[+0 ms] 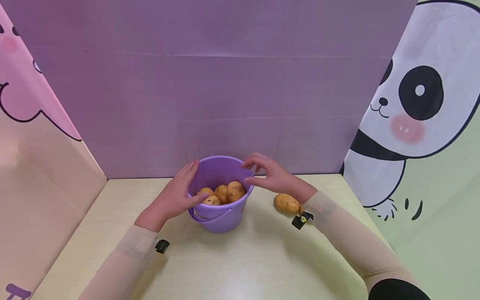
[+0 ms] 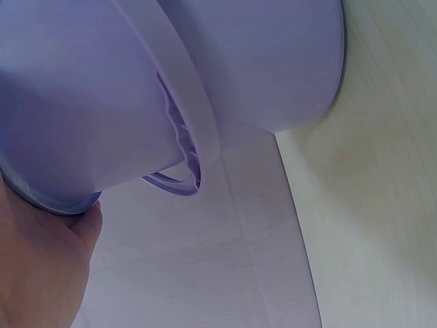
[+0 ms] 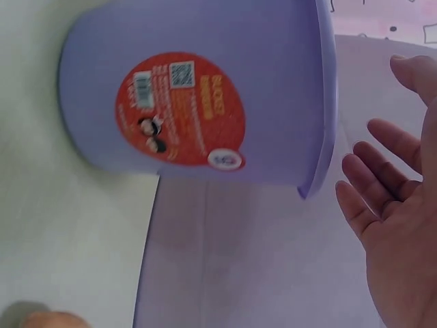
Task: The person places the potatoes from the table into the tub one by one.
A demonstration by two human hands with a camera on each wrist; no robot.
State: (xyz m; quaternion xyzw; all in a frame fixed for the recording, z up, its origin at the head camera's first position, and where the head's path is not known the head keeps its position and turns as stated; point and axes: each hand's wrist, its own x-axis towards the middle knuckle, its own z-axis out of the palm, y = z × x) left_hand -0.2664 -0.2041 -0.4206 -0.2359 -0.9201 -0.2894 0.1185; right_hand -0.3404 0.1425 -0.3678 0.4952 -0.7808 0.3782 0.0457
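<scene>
A purple plastic bucket (image 1: 217, 218) stands upright on the table with several potatoes (image 1: 235, 191) inside. At its left rim, my left hand (image 1: 176, 198) holds on, the thumb reaching over the rim and the fingers along the outer side. In the left wrist view the hand (image 2: 41, 260) meets the rim, and the bucket's handle (image 2: 181, 96) hangs down. My right hand (image 1: 275, 177) is beside the right rim, fingers spread and loosely bent with nothing between them. The right wrist view shows a gap between that hand (image 3: 403, 212) and the rim.
A single potato (image 1: 286, 203) lies on the table (image 1: 225, 271) right of the bucket, below my right wrist. A purple backdrop (image 1: 225, 104) rises behind the table. Side panels carry a panda (image 1: 423, 133) at right and a pink figure (image 1: 22, 91) at left.
</scene>
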